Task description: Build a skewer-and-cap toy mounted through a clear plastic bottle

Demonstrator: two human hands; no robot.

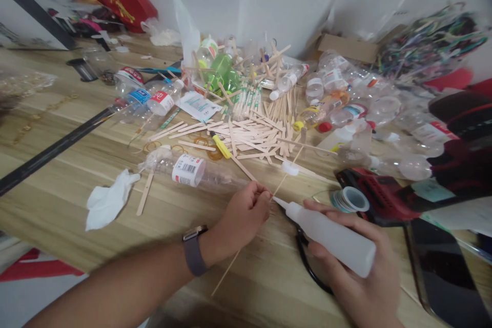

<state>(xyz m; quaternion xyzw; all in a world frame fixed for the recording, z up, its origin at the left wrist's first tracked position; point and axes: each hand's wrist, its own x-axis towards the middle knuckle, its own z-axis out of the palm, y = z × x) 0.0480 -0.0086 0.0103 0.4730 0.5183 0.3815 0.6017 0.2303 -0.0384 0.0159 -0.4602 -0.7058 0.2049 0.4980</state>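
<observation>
My left hand point(240, 220), with a watch on the wrist, pinches a thin wooden stick point(286, 176) that slants across the table. The stick's lower end shows below the hand. My right hand point(371, 279) is wrapped round a white squeeze bottle point(336, 238). Its narrow nozzle points at the stick beside my left fingertips; whether it touches cannot be made out. Just beyond my left hand lies a clear plastic bottle point(209, 173) on its side. Under the squeeze bottle curves a black loop point(305, 261), partly hidden.
Flat wooden craft sticks point(249, 138) lie heaped in the middle, with a yellow marker point(221, 145) at their edge. Several plastic bottles point(353, 92) crowd the back right. A red-and-black power tool point(384, 195), a spool point(349, 200) and a phone point(448, 271) are at right. A crumpled tissue point(111, 200) lies left.
</observation>
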